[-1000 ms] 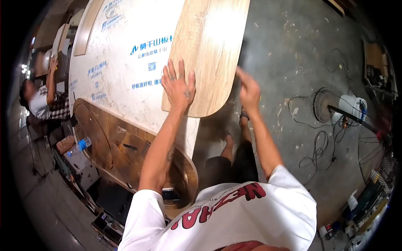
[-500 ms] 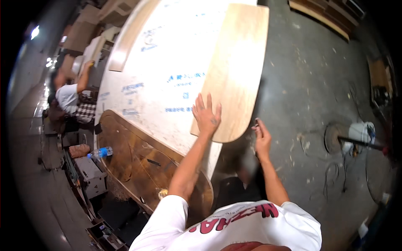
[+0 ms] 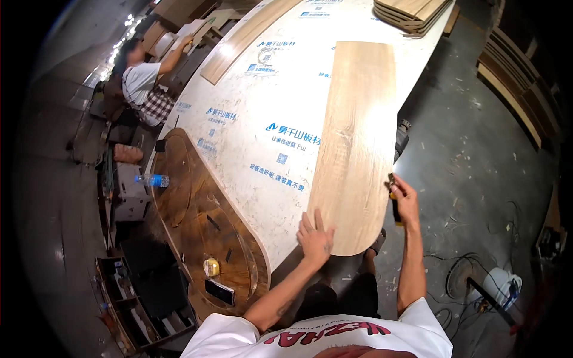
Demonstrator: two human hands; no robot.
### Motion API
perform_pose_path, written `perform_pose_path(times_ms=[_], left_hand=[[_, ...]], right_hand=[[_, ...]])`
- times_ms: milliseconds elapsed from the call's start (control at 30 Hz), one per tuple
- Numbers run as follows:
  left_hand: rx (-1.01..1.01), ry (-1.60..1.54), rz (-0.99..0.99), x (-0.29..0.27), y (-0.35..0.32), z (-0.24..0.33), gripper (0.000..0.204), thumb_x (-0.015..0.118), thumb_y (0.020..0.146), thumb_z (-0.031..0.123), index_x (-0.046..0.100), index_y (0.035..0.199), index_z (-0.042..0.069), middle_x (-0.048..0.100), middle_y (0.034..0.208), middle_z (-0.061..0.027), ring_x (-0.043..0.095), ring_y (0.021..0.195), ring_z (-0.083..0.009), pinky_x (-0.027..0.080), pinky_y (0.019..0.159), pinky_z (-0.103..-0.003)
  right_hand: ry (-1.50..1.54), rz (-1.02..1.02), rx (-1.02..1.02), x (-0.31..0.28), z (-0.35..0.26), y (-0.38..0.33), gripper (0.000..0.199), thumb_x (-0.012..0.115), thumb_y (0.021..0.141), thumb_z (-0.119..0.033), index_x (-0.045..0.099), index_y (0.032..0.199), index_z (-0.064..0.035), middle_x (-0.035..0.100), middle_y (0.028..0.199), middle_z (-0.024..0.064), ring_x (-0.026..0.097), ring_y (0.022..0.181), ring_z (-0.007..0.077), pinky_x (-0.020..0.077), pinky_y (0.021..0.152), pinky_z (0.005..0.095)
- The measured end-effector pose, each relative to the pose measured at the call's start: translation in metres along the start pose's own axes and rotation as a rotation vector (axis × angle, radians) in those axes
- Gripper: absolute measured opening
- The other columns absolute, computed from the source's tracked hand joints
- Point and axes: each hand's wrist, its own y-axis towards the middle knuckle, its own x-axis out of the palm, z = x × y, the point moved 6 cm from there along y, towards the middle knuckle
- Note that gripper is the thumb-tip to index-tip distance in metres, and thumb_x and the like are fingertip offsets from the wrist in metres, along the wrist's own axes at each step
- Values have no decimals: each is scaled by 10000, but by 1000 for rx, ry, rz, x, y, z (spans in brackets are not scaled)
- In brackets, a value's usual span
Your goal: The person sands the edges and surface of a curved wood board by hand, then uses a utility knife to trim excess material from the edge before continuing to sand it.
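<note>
The left hand (image 3: pixel 316 242) lies spread on the left edge of the wood-grain board (image 3: pixel 357 149) – set along the right edge of the white table (image 3: pixel 253 206) – while the right hand (image 3: pixel 408 204) pinches a yellow-and-black tool (image 3: pixel 396 210) just beside the board's right edge.

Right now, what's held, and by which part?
Right hand holds a yellow-and-black tool near its far end; left hand rests on the board.
</note>
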Motion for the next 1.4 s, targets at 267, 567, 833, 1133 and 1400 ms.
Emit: perform_pose_path(times_ms=[267, 567, 833, 1133, 1400], left_hand=[[351, -89, 4, -11, 98, 111, 835, 660, 892, 417, 281, 1524, 25, 190, 1533, -361, 179, 1431, -502, 148, 1093, -688], [480, 11, 135, 23, 246, 143, 644, 489, 973, 463, 366, 1528, 161, 218, 1615, -185, 161, 1494, -381, 83, 1126, -700], [443, 28, 74, 14, 249, 156, 638, 434, 992, 490, 340, 1547, 191, 185, 1633, -155, 99, 1515, -357, 16, 1170, -629], [454, 70, 45, 21, 250, 148, 651, 401, 1004, 509, 296, 1563, 192, 174, 1636, -154, 109, 1515, -359, 42, 1164, -651], [482, 15, 117, 21, 249, 151, 648, 341, 1015, 549, 309, 1556, 193, 201, 1629, -157, 125, 1509, -377, 54, 1145, -687]], right_hand=[[-155, -159, -407, -36, -26, 120, 345, 511, 935, 32, 634, 1246, -53, 688, 1194, 139, 671, 1038, 184, 502, 915, 288], [-264, -312, -479, -25, -74, 162, 531, 419, 765, 138, 657, 1199, -55, 687, 1077, 134, 678, 1051, 256, 514, 945, 327], [-534, -210, -692, -16, -78, 188, 435, 517, 753, 69, 708, 1094, -123, 660, 885, 88, 618, 789, 275, 488, 706, 372], [-608, -195, -668, -48, -44, 75, 429, 523, 714, 85, 722, 1032, -123, 665, 885, 62, 633, 876, 259, 454, 808, 361], [-677, 297, -522, -61, -7, -101, 429, 531, 660, 86, 733, 977, -121, 656, 890, 78, 620, 847, 282, 448, 765, 384]])
